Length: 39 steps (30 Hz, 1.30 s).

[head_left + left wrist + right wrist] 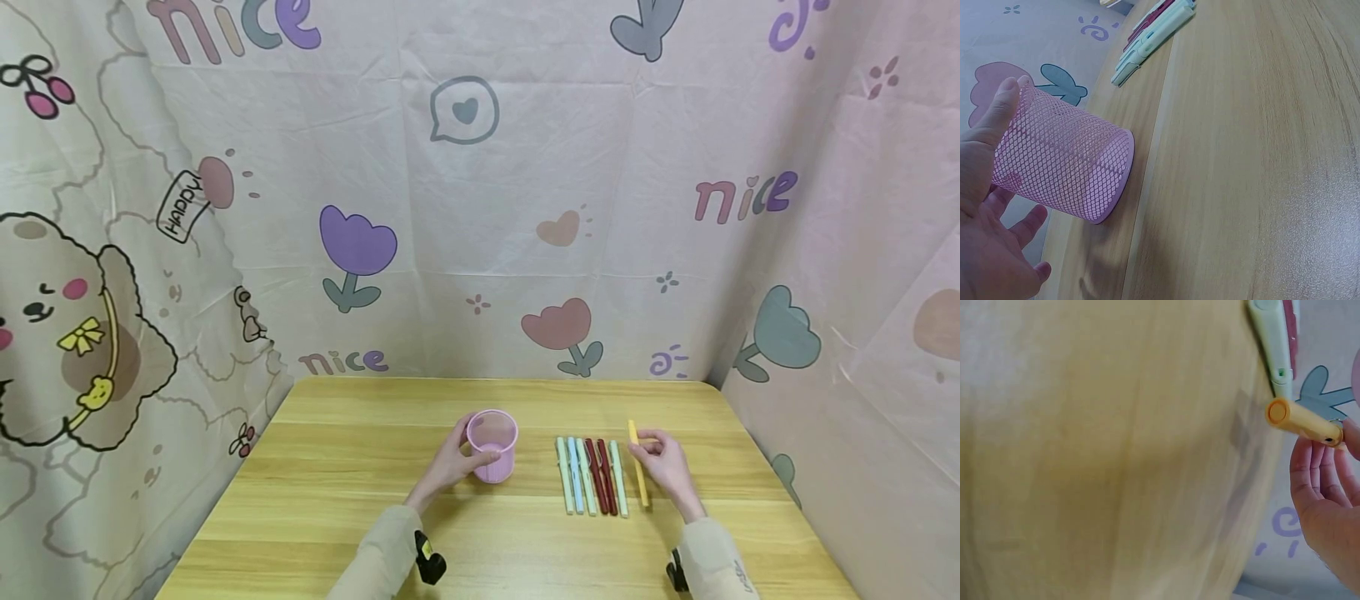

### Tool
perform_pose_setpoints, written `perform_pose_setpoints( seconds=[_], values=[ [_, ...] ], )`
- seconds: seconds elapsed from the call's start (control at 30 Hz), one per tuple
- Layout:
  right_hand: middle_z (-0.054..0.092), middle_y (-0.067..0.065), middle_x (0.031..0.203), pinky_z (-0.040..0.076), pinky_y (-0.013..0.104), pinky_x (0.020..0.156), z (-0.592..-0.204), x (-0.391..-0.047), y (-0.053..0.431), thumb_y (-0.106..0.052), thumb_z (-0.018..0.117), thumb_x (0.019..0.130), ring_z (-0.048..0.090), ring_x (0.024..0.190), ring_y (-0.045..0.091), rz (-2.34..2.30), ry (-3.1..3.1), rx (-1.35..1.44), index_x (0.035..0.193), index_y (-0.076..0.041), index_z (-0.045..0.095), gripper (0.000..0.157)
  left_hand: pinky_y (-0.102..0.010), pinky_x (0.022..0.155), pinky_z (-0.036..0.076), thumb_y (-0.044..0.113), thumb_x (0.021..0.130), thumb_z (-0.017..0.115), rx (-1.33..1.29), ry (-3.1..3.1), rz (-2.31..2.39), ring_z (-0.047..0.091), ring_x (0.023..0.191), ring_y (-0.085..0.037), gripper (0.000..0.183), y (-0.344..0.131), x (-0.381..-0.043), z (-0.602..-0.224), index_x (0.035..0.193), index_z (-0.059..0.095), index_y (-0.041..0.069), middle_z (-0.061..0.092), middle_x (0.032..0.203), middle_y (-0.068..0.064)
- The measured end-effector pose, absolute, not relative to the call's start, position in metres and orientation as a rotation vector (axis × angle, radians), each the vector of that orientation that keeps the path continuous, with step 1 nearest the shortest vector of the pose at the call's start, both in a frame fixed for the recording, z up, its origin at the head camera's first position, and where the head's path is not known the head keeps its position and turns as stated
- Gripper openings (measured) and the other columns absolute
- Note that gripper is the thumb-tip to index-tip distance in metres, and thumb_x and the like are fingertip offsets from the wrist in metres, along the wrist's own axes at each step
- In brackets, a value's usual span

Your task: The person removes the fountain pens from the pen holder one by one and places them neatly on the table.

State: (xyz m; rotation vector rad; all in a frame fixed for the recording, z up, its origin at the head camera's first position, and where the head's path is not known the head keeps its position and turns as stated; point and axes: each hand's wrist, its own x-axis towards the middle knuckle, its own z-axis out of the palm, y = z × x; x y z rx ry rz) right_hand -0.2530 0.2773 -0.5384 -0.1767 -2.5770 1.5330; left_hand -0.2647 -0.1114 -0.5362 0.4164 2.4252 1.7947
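My left hand (452, 460) holds a pink mesh pen cup (495, 468) by its left side, thumb across the front and fingers round the back. In the left wrist view the thumb lies at the rim of the cup (1066, 156), and some lower fingers stand off the mesh. My right hand (666, 467) pinches a yellow pen (638, 467) near its far end, just right of a row of pens. The right wrist view shows the yellow pen (1304, 422) end-on, raised over the table, with the thumb on it.
Several pens lie side by side between the hands: light green pens (618, 479), a light blue pen (575, 475) and dark red pens (597, 477). The wooden table (360, 433) ends at a printed cloth (465, 208) behind and at both sides.
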Motion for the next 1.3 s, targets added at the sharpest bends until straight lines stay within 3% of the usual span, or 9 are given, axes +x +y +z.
perform_pose_setpoints(
  seconds=[0.2, 0.37, 0.67, 1.3],
  values=[
    [0.072, 0.027, 0.097, 0.054, 0.019, 0.063, -0.545, -0.253, 0.279, -0.005, 0.071, 0.091, 0.064, 0.074, 0.008, 1.503, -2.604, -0.233, 0.122, 0.011, 0.059, 0.037, -0.073, 0.117, 0.024, 0.022, 0.086, 0.081, 0.432, 2.438, 1.778, 0.035, 0.146, -0.05, 0.086, -0.111, -0.264, -0.535, 0.154, 0.032, 0.004, 0.044, 0.153, -0.027],
    [0.069, 0.031, 0.104, 0.055, 0.022, 0.065, -0.549, -0.252, 0.282, -0.006, 0.069, 0.092, 0.066, 0.079, 0.016, 1.49, -2.65, -0.25, 0.125, 0.012, 0.057, 0.039, -0.073, 0.118, 0.023, 0.022, 0.085, 0.081, 0.409, 2.426, 1.792, 0.034, 0.147, -0.049, 0.086, -0.111, -0.264, -0.536, 0.154, 0.032, 0.006, 0.044, 0.154, -0.025],
    [0.068, 0.024, 0.097, 0.052, 0.023, 0.061, -0.553, -0.252, 0.281, -0.003, 0.067, 0.091, 0.061, 0.077, 0.017, 1.462, -2.701, -0.23, 0.122, 0.014, 0.057, 0.037, -0.072, 0.118, 0.024, 0.02, 0.085, 0.081, 0.419, 2.426, 1.8, 0.034, 0.146, -0.049, 0.086, -0.11, -0.264, -0.535, 0.154, 0.031, 0.003, 0.044, 0.154, -0.027],
    [0.072, 0.023, 0.094, 0.052, 0.029, 0.064, -0.552, -0.257, 0.277, -0.011, 0.069, 0.091, 0.067, 0.079, 0.024, 1.211, -2.829, -0.172, 0.118, 0.009, 0.062, 0.035, -0.073, 0.118, 0.023, 0.022, 0.085, 0.081, 0.401, 2.434, 1.784, 0.034, 0.147, -0.048, 0.086, -0.11, -0.262, -0.534, 0.154, 0.032, 0.006, 0.043, 0.155, -0.026]
  ],
)
